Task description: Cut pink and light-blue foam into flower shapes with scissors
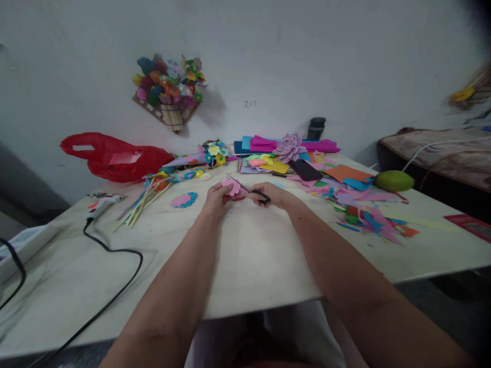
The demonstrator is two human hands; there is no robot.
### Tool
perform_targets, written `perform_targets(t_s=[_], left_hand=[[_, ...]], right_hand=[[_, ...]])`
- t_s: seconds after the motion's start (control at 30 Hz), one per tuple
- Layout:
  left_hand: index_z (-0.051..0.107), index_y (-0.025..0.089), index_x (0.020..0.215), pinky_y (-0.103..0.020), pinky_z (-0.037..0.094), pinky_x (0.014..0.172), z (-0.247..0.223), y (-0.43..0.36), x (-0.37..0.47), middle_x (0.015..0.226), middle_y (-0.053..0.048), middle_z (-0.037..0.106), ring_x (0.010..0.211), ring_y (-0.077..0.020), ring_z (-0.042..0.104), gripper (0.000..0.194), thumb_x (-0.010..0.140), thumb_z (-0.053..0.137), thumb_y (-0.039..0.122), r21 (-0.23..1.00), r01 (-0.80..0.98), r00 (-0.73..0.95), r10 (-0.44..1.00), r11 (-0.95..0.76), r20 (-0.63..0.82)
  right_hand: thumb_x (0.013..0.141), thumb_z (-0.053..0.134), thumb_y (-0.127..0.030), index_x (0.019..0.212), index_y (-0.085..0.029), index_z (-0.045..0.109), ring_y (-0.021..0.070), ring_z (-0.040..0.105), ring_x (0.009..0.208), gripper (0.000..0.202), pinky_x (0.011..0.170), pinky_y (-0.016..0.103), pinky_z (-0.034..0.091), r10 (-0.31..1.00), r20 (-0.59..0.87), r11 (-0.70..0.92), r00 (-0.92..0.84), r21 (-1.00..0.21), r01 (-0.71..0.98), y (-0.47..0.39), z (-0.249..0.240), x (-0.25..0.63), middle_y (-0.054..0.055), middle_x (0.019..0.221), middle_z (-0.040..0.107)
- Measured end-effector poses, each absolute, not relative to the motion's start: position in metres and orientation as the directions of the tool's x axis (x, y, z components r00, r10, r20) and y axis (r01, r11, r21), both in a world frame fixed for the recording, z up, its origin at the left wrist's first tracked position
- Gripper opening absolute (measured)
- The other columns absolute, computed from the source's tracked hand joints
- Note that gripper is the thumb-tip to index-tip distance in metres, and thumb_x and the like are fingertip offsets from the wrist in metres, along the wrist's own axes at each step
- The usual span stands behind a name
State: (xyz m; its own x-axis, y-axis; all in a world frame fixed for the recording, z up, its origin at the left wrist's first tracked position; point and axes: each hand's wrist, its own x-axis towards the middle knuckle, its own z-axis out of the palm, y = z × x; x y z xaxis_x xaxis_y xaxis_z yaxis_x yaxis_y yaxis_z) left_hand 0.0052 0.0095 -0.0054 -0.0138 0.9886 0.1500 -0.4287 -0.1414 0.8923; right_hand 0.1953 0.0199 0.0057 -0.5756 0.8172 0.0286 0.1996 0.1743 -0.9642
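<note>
Between the fingers of my left hand [218,199] is a pink scalloped paper flower [230,187], held upright over the table. My right hand [269,192] grips black-handled scissors [261,196], their blades pointing left against the flower's edge. A small pink-red scrap shows just below the blades. To the left of my hands, pink and blue scalloped cut-outs [184,200] lie overlapped on the white table [261,260]. Part of a light blue piece [279,186] shows behind my right hand.
A glue gun [102,204] with a trailing black cord lies at left, near thin sticks [143,204] and a red plastic bag [115,158]. Coloured scraps [374,220], a dark phone [306,170] and a green mango-like fruit [394,180] lie at right. Paper sheets and a purple flower [290,147] are behind.
</note>
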Motion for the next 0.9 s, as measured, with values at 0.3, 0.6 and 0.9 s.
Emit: perform_targets(t_s=[0.3,0.6,0.9], left_hand=[[0.066,0.011,0.067,-0.03,0.053,0.062,-0.0043,0.0073,0.0058,0.065,-0.005,0.066,0.058,-0.014,0.06,0.022,0.053,0.08,0.021,0.902,-0.413,-0.012,0.99,-0.13,0.137],[0.063,0.012,0.059,-0.026,0.051,0.053,-0.0041,0.006,0.0061,0.056,-0.002,0.06,0.053,-0.0119,0.056,0.022,0.051,0.08,0.024,0.941,-0.328,0.031,0.994,-0.086,0.101],[0.065,0.012,0.067,-0.029,0.052,0.056,-0.005,0.0069,0.0067,0.061,-0.004,0.062,0.055,-0.0136,0.057,0.024,0.054,0.079,0.025,0.942,-0.324,-0.02,0.997,-0.082,0.08]], right_hand=[[0.077,0.065,-0.04,0.073,-0.016,0.057,0.0062,0.041,0.039,0.026,0.039,0.02,0.025,0.831,0.05,0.196,-0.554,-0.958,0.207,0.021,0.0027,0.1939,-0.004,0.049,0.052],[0.072,0.069,-0.044,0.068,-0.016,0.055,0.0062,0.041,0.04,0.031,0.04,0.02,0.027,0.859,0.075,0.216,-0.507,-0.95,0.225,0.0128,0.0087,0.1912,-0.004,0.049,0.051],[0.069,0.071,-0.043,0.067,-0.017,0.053,0.0057,0.04,0.039,0.032,0.039,0.019,0.025,0.859,0.013,0.174,-0.513,-0.948,0.268,0.0139,0.007,0.1916,-0.005,0.048,0.051]])
